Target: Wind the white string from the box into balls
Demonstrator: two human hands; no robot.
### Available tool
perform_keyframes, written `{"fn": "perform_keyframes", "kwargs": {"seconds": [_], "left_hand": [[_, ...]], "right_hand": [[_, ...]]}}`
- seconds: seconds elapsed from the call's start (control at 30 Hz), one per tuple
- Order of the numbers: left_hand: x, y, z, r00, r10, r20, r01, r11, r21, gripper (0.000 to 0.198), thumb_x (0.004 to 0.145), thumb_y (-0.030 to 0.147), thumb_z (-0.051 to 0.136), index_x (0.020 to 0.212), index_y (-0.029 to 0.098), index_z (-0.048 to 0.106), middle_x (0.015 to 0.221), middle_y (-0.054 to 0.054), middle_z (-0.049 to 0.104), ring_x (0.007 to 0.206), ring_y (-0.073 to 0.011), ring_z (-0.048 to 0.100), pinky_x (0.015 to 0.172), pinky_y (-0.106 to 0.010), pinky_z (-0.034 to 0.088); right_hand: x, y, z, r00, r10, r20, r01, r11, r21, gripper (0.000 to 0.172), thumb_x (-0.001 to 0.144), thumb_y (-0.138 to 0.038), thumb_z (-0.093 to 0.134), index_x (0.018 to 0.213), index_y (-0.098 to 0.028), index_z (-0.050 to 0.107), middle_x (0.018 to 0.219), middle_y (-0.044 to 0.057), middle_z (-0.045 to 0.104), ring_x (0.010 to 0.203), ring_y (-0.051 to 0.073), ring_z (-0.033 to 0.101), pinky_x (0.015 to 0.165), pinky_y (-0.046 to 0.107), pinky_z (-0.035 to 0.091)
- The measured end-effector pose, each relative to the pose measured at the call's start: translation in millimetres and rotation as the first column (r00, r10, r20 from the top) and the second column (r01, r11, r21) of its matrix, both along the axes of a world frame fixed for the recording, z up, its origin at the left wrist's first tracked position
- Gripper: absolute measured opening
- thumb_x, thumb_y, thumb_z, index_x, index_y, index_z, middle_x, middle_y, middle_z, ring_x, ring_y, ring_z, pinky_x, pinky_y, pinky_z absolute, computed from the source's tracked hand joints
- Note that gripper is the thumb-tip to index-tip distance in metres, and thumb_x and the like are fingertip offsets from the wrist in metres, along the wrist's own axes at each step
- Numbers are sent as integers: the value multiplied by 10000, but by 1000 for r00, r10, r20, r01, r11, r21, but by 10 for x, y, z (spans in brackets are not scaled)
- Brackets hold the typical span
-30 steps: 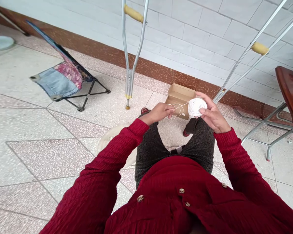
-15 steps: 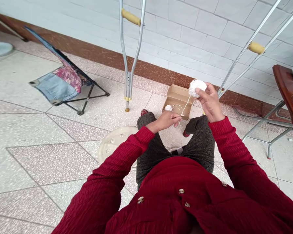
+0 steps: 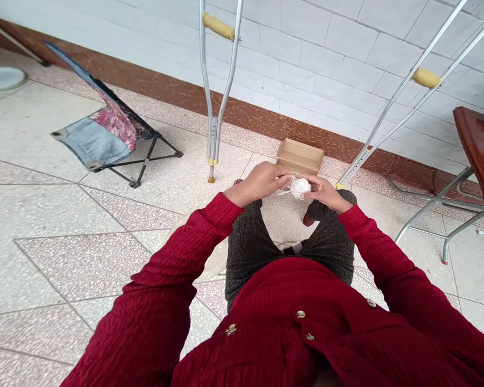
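A ball of white yarn (image 3: 300, 188) is gripped by my right hand (image 3: 325, 192), fingers along its right side. My left hand (image 3: 265, 184) is closed in a pinch on the yarn strand at the ball's left edge. Both hands are close together between my knees. Just beyond them an open cardboard box (image 3: 300, 156) sits on the floor by the wall. Its front and inside are mostly hidden behind my hands.
A metal crutch (image 3: 213, 134) leans on the wall ahead, and a second crutch (image 3: 381, 126) stands further right. At left is a folding chair (image 3: 100, 142). A brown-topped metal-legged chair (image 3: 478, 156) stands at right. A pale round stool (image 3: 213, 263) is partly under my left arm.
My right hand has brought the yarn ball down and left, and my left hand has risen to meet it. The strand that stretched between them is now short. The box's lower part is now covered.
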State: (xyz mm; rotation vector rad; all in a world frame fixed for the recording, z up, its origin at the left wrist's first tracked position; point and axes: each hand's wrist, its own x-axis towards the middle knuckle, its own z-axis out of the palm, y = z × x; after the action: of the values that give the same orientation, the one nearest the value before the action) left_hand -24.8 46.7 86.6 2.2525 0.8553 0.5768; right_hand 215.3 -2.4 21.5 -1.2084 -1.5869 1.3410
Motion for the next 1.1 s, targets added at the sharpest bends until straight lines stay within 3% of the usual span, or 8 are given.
{"fn": "perform_keyframes", "kwargs": {"seconds": [0.13,0.3,0.4,0.73,0.87,0.97,1.03,1.1], "left_hand": [[39,67,12,999,-23,-38,25,998,65,329,889,218,511,584,156,617,576,10,593,559,-107,495,603,-253,319],[93,87,-51,998,-48,-45,56,977,204,310,899,246,537,618,163,639,640,-14,612,643,-134,545,644,-260,348],[101,90,-142,997,-69,-27,73,983,167,308,918,253,523,663,165,673,672,-15,642,658,-132,559,652,-253,357],[183,36,-452,986,8,165,20,986,-164,355,938,277,532,646,141,681,637,-1,663,614,-113,568,659,-236,400],[265,-45,-503,976,-84,199,141,946,-292,360,942,281,540,645,144,690,712,-24,710,693,-122,615,728,-248,437],[280,-111,-501,961,-163,223,236,906,-352,362,950,321,547,666,149,691,721,-25,710,719,-126,620,742,-253,440],[268,-139,-462,954,-214,209,281,882,-379,367,944,336,558,655,149,684,697,-18,694,684,-116,601,708,-247,423],[244,-140,-395,951,-244,188,300,874,-382,364,930,335,575,636,147,678,680,-10,679,651,-107,578,672,-243,401]], "right_hand": [[5,-19,-9,986,65,-153,-94,977,-191,605,626,-257,877,1209,-262,715,1147,14,712,1038,198,643,1053,405,445],[11,-17,103,976,164,-146,-198,943,-268,592,604,-226,893,1174,-244,734,1106,13,725,1006,203,656,1047,425,458],[-38,-90,211,947,217,-236,-280,919,-276,591,645,-224,877,1213,-234,711,1155,29,721,1049,199,661,1045,396,464],[-53,-180,621,924,-68,-375,39,996,-85,559,679,-326,877,1177,-247,636,1157,43,688,998,194,651,838,320,570],[0,28,735,938,-263,-228,294,949,114,476,745,-437,809,1129,-244,605,1153,57,662,1031,218,637,865,377,568],[80,195,664,876,-480,56,422,816,394,504,718,-371,821,1135,-222,581,1116,74,643,1005,239,622,898,426,544],[125,252,566,780,-568,264,364,754,547,500,709,-274,802,1155,-191,593,1143,108,627,1041,274,603,940,469,516],[143,250,451,720,-542,434,241,781,577,472,702,-186,763,1154,-158,629,1173,139,623,1085,312,591,969,503,489]]}}
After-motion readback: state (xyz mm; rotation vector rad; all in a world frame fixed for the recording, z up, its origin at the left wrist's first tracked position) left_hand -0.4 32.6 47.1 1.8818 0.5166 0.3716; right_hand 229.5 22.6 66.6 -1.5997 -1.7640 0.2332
